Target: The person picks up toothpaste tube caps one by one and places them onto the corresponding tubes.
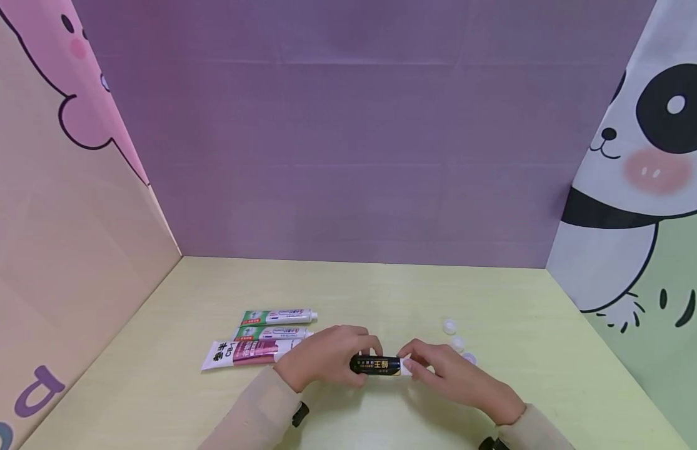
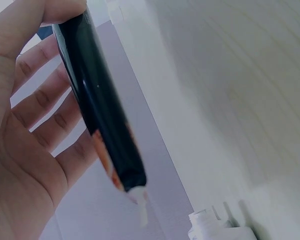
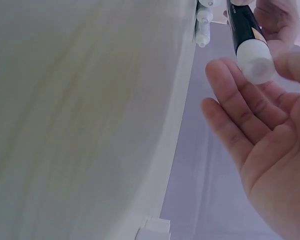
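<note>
My left hand (image 1: 337,355) holds a black toothpaste tube (image 1: 382,365) with gold lettering, thumb below and fingers above it. In the left wrist view the tube (image 2: 97,90) slants down from the thumb, its far end narrowing to a white tip (image 2: 140,202). At the tube's right end, my right hand (image 1: 452,378) pinches the white cap (image 1: 406,367) between thumb and forefinger. The cap (image 3: 256,62) faces the camera in the right wrist view, and the other fingers (image 3: 225,127) of that hand are spread out below.
Left of the hands lie two green-and-white toothpaste tubes (image 1: 280,317) and a white-and-purple tube (image 1: 258,353), partly behind my left hand. Three small white caps (image 1: 450,326) sit in a row beyond my right hand. A purple wall (image 1: 354,156) closes the table's (image 1: 157,375) far edge.
</note>
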A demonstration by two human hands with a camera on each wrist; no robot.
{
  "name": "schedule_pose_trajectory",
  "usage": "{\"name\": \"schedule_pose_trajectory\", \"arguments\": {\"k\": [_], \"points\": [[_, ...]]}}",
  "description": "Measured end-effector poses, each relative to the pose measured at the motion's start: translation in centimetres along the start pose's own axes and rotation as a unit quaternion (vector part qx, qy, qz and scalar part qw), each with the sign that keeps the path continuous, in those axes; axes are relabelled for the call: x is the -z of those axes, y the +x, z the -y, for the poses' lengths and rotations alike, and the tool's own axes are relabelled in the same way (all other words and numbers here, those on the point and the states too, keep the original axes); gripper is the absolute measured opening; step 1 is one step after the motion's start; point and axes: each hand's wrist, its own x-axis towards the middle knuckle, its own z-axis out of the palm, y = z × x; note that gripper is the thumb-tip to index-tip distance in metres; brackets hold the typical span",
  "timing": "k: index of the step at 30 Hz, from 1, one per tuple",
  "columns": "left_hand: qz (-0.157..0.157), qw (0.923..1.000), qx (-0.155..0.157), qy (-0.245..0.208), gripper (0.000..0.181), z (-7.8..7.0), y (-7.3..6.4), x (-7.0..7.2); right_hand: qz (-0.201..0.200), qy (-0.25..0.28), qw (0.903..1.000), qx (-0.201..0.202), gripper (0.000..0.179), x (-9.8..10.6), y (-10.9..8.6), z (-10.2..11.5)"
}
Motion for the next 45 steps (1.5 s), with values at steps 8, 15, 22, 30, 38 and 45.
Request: {"name": "schedule_pose_trajectory", "arguments": {"k": [8, 15, 22, 30, 38, 45], "points": [[-0.003, 0.9999, -0.009, -0.002, 0.030, -0.07, -0.05, 0.04, 0.024, 0.016, 0.9993, -0.022, 0.019, -0.25, 0.15, -0.10], [-0.003, 0.9998, -0.013, 0.011, 0.030, 0.02, -0.09, -0.10, 0.028, 0.022, 0.9971, -0.067, 0.026, 0.11, -0.13, 0.34], [-0.006, 0.9998, -0.016, 0.014, 0.030, 0.11, -0.11, -0.05, 0.017, 0.020, 0.9956, -0.090, 0.036, 0.38, -0.30, 0.68], [-0.010, 0.9996, -0.021, 0.015, 0.030, 0.12, -0.10, 0.01, -0.007, 0.018, 0.9981, -0.059, 0.034, 0.56, -0.42, 0.72], [-0.009, 0.9998, -0.017, 0.010, 0.029, 0.04, 0.04, -0.08, -0.009, 0.008, 0.9996, -0.026, 0.033, 0.51, -0.21, 0.60], [-0.013, 0.9997, -0.017, 0.011, 0.029, 0.02, 0.12, -0.16, -0.012, -0.008, 0.9998, -0.011, 0.033, 0.52, -0.07, 0.55]]}}
